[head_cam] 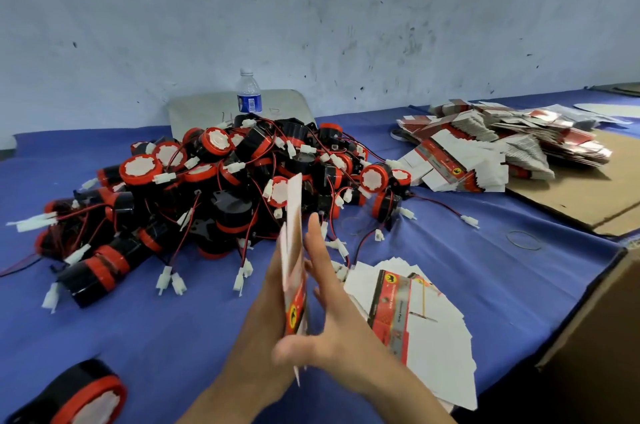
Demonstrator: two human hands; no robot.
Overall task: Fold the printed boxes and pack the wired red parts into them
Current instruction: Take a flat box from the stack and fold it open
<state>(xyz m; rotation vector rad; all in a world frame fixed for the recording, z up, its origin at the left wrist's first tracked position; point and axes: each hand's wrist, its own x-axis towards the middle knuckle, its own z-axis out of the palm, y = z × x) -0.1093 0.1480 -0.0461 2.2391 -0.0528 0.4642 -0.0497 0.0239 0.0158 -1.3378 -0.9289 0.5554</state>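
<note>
Printed box [294,271] upright between left hand [265,306], right hand [334,316].

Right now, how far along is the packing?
Nothing looks packed yet: no folded box in view. In hand: one flat box between the left hand and right hand. Left: the pile of red parts, plus the near stack and far stack of flat boxes.

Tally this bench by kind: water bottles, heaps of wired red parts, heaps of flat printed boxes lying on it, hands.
Water bottles: 1
Heaps of wired red parts: 1
Heaps of flat printed boxes: 2, far heap, near heap
Hands: 2, left hand, right hand
Total: 6
</note>
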